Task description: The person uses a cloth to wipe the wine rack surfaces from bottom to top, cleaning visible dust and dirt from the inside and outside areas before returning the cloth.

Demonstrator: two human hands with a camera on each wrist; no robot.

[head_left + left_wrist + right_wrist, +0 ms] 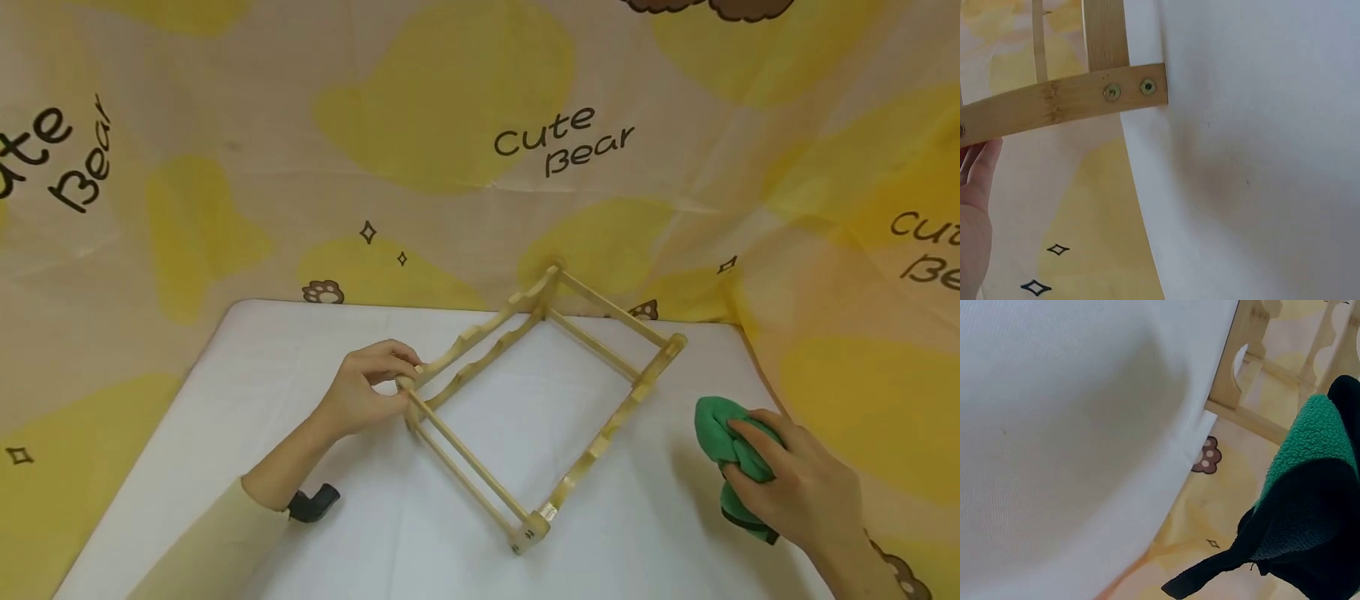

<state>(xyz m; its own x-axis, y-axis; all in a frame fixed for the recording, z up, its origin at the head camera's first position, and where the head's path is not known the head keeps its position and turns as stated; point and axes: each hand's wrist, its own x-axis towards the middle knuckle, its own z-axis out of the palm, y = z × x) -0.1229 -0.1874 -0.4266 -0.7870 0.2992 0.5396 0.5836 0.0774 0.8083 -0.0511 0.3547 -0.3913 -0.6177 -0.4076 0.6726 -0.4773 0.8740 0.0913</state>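
Observation:
A light wooden rack with notched side rails and paired crossbars stands on the white table. With thumb and fingers, my left hand holds its left corner. In the left wrist view, those fingers touch the rack's end piece, which bears round metal fasteners. Well to the right of the rack, my right hand grips a bunched green cloth with dark edging, apart from the wood. Up close in the right wrist view, the cloth looks fuzzy, and its dark underside hangs in folds; the right hand itself is hidden there.
A white-covered table lies beneath everything. Yellow patterned fabric with "Cute Bear" lettering rises behind it and along both sides. A black curved object shows beside the left forearm, partly hidden by the sleeve.

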